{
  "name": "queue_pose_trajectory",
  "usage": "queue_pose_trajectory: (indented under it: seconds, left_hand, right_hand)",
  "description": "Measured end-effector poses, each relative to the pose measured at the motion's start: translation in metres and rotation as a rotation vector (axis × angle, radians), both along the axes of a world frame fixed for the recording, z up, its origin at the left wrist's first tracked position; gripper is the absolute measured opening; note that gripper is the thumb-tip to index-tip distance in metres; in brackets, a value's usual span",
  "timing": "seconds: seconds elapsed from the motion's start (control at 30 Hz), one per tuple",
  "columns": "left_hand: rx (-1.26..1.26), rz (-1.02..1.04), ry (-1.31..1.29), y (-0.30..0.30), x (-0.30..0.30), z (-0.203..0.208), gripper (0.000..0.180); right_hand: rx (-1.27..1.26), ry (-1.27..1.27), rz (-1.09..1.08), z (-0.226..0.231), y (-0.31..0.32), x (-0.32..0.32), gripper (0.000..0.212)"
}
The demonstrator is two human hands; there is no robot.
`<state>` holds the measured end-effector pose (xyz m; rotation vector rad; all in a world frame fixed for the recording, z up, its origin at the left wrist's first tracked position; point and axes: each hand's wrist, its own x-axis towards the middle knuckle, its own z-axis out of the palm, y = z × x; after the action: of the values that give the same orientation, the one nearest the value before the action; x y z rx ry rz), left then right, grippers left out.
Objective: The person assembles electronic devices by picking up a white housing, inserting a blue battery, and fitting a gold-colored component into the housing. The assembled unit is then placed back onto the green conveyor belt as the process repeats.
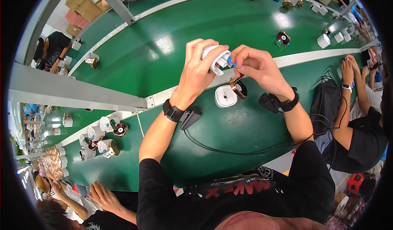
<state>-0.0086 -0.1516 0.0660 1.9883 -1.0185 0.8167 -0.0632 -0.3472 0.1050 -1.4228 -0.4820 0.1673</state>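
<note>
My left hand (pixel 198 64) is wrapped around a white plastic housing (pixel 221 60), tilted with its open side toward the right. At that opening is a blue cylinder (pixel 233 61), partly covered by fingers. The fingertips of my right hand (pixel 258 66) are pinched together against the cylinder's end. Just below them is a black round fan part with a copper-coloured rim (pixel 238 87); whether it hangs by wires or rests on something, I cannot tell. Beneath my hands, a white rounded-square cup (pixel 226 96) with a dark centre hole sits on the green bench (pixel 213 127).
Several white housings with fan parts (pixel 102 138) cluster at left. A metal post and beam (pixel 82 89) crosses the left side. Black cables (pixel 245 153) run from my wrist straps to a black bag (pixel 323 101) at right. People sit on both sides. A fan part (pixel 283 38) lies farther off.
</note>
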Motion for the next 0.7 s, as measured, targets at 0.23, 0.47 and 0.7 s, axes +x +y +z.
queue_pose_trajectory:
  seconds: [0.23,0.47,0.7]
  left_hand:
    - [-0.043,-0.011,0.071,0.000,-0.003,0.004,0.062]
    - [-0.121,-0.164,0.095,-0.006,-0.005,0.002,0.057]
    - [-0.166,-0.234,0.202,0.001,-0.011,0.004,0.057]
  right_hand:
    - [-0.110,0.117,-0.219,0.009,0.002,0.000,0.023]
    - [-0.235,0.114,-0.169,-0.001,-0.004,0.006,0.035]
    - [-0.077,0.239,-0.043,0.007,0.010,0.005,0.047]
